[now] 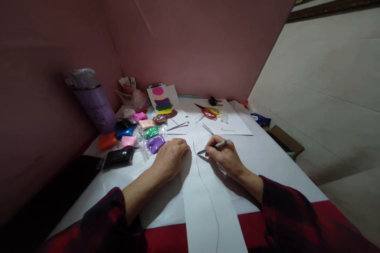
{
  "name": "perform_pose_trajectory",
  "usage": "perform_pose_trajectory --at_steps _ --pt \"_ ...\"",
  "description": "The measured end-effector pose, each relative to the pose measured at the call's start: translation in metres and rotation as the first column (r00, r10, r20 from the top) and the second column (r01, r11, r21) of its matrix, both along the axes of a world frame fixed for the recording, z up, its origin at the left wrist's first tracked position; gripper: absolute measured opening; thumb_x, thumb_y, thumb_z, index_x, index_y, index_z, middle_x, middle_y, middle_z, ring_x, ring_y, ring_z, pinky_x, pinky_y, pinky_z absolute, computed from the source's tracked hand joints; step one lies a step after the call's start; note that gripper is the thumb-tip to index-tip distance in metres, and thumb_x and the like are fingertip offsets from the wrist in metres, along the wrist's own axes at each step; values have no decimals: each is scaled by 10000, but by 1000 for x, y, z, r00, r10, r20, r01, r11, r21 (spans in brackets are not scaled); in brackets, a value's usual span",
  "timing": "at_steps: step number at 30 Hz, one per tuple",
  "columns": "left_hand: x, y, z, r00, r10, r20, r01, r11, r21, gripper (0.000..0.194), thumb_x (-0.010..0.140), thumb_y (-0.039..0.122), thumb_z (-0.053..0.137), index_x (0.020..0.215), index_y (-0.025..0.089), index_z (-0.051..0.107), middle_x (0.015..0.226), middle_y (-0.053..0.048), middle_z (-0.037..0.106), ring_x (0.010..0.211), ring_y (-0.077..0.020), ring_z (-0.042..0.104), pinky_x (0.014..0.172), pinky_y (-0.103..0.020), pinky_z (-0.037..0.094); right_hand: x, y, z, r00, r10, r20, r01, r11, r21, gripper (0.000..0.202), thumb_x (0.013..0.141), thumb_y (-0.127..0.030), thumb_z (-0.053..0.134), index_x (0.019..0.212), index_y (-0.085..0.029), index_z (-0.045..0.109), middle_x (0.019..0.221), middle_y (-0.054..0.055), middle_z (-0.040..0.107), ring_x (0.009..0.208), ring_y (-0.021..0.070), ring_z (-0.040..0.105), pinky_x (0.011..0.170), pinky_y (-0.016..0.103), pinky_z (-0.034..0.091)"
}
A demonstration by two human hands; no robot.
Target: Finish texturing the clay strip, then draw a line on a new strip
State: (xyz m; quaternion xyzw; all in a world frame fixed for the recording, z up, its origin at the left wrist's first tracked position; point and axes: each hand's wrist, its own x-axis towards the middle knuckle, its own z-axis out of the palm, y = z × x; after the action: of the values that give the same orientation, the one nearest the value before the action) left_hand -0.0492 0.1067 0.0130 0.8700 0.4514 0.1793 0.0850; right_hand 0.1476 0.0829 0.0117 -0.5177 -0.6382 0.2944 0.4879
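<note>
A long white paper strip (204,213) lies lengthwise before me and runs past the table's near edge. One wavy dark line goes down it. My right hand (225,156) grips a pen (221,143) between thumb and fingers, its dark tip at the line near the strip's far part. My left hand (172,158) rests palm down by the strip's left edge, fingers together and slightly bent, holding nothing that I can see. Just beyond it lies a purple clay packet (155,143).
Several clay packets, including a black one (118,157), lie on the left near a purple bottle (96,106). Farther back are a colour-swatch sheet (163,102), scissors (209,112), a small white-handled tool (208,129) and paper scraps. An open cardboard box (286,140) stands off the table's right side.
</note>
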Motion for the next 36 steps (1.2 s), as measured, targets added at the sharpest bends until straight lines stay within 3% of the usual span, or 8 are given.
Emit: perform_pose_trajectory --at_steps 13,36 --pt "0 1 -1 1000 -11 1 11 1000 7 275 865 110 456 881 186 720 965 -80 685 959 -231 622 832 -340 471 1 1 -2 997 8 -70 -10 1000 -28 110 703 -185 570 595 -202 560 534 -14 590 496 128 492 498 271 395" --pt "0 1 -1 1000 -1 -10 1 1000 10 285 870 127 440 865 188 718 930 -69 676 919 -222 616 799 -325 463 0 0 -1 1000 -13 3 13 1000 -6 119 700 -170 572 586 -206 565 525 -22 574 496 127 484 491 269 388"
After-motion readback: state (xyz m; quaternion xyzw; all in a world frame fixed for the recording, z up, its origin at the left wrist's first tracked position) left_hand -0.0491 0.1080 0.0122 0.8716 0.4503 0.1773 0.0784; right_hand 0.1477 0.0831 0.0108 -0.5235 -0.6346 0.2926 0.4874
